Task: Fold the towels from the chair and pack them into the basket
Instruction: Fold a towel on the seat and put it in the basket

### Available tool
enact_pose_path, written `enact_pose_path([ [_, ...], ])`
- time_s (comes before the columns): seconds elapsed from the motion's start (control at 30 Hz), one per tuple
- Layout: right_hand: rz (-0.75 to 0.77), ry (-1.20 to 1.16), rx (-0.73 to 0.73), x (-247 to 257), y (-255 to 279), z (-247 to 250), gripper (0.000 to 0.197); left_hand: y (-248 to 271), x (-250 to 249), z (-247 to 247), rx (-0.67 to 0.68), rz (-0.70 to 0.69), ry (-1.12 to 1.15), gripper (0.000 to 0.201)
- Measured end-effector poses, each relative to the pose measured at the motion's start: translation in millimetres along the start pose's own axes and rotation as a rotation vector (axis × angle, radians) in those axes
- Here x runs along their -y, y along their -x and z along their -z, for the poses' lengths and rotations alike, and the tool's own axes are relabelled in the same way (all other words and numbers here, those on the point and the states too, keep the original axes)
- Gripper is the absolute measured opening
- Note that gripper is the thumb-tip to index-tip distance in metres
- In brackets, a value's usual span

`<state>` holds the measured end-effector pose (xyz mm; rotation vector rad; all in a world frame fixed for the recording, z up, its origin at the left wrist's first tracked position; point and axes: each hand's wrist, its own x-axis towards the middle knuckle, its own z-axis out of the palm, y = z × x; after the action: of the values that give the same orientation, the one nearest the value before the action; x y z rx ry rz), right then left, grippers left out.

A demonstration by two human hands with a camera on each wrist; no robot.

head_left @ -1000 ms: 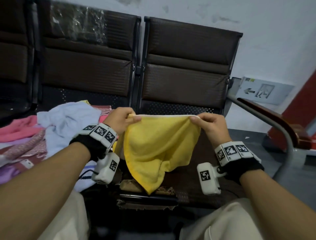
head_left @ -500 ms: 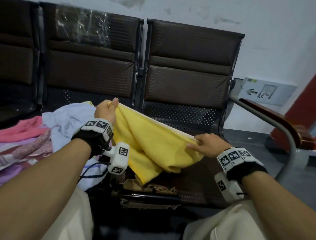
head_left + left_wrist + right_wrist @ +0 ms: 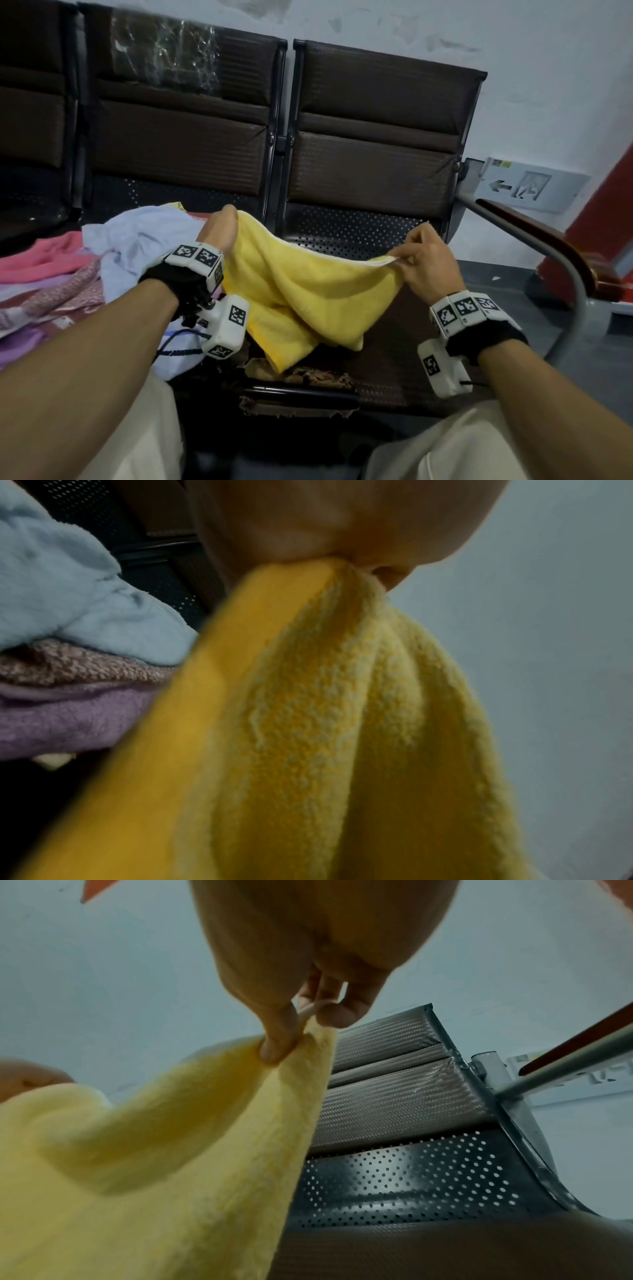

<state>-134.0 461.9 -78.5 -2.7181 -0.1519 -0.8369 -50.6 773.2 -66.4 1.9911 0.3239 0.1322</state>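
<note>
**Yellow towel stretched wide between two hands over the seat**

Since half a second ago the right hand (image 3: 423, 262) has been lifted off the seat and carried out to the right, and the yellow towel (image 3: 308, 291) is now drawn into a longer, flatter span. Both forearms are reached forward from the bottom of the head view, wrists banded with marker blocks. The left hand (image 3: 221, 228) is held higher, its back turned to the camera, with one corner of the towel bunched inside curled fingers; in the left wrist view the cloth (image 3: 325, 696) is seen squeezed out from under the closed hand (image 3: 342, 520) and falling away in thick folds. On the other side the white-trimmed edge is pinched between thumb and fingertips (image 3: 277, 1045), the remaining fingers curled above it, and the fabric (image 3: 154, 1150) is seen hanging down and to the left from that pinch.

Between the two grips the top edge is sagged slightly, and the loose lower part is draped in folds down to the front of the brown chair (image 3: 359, 164), where its lowest corner is laid near the torn seat edge. To the left, a light blue towel (image 3: 137, 236) is heaped on the neighbouring seat, with a pink towel (image 3: 41, 260) and a purple towel (image 3: 61, 723) beside and under it.
</note>
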Motion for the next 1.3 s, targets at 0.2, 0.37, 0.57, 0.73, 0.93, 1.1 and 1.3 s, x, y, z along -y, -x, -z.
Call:
enact_pose_path([
  [0.2,0.017,0.087,0.275,-1.0,5.4,-13.7,0.008,-1.5,7.6,-4.6,-0.025,-0.147,-0.125,0.035],
  [0.37,-0.328,0.030,0.367,-7.5,9.7,-18.1,0.015,-4.0,20.7,1.0,-0.146,-0.248,-0.173,0.036],
  [0.57,-0.448,-0.358,0.098,-13.7,6.0,-11.1,0.020,-1.0,21.7,4.3,-0.209,-0.340,-0.126,0.031],
  [0.73,-0.601,-0.673,-0.269,-6.1,-22.9,7.6,0.007,15.8,0.4,-4.6,-0.122,-0.430,0.030,0.028],
  [0.93,-0.506,-0.491,-0.468,-7.1,-53.7,53.7,0.017,14.3,-49.9,22.3,-0.227,-0.534,0.060,0.027],
  [1.1,-0.410,-0.453,-0.635,15.5,-80.8,90.6,0.034,2.5,-99.5,46.1,-0.318,-0.614,0.079,0.028],
  [1.3,-0.528,-0.499,-0.552,11.5,-80.0,68.7,0.031,-6.1,-74.4,29.2,-0.275,-0.523,0.037,0.028],
])
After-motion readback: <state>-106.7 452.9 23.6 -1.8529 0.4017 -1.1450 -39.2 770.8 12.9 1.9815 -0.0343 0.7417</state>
